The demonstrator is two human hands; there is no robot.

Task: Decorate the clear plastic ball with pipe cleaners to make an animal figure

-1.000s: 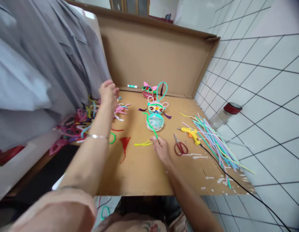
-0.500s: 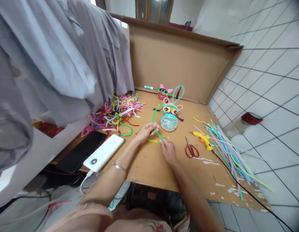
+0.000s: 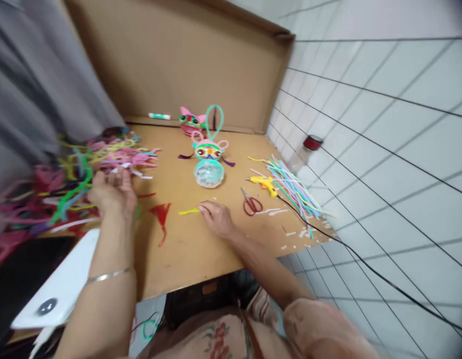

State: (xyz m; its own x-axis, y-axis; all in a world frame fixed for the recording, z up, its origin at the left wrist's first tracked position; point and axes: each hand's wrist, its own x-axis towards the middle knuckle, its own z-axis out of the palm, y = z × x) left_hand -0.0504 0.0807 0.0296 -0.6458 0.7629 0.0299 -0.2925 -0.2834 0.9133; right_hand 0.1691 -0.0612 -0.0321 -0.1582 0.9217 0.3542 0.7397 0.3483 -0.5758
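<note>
The left hand (image 3: 113, 192) gripped a green pipe cleaner (image 3: 72, 192) beside the pile of pipe cleaners (image 3: 114, 154); the right hand (image 3: 216, 219), fingers curled, pinned a yellow pipe cleaner (image 3: 188, 211) near the scissors (image 3: 251, 204). Light, bendable wire, likely best pinched mid-length.

Your left hand (image 3: 113, 192) sits at the blurred heap of pipe cleaners (image 3: 70, 174), and you cannot tell whether its fingers grip a strand. The heap runs off the left edge. Your right hand (image 3: 216, 219) covers one end of the yellow pipe cleaner (image 3: 189, 211). The white power bank (image 3: 62, 289) is partly behind your forearm.
</note>
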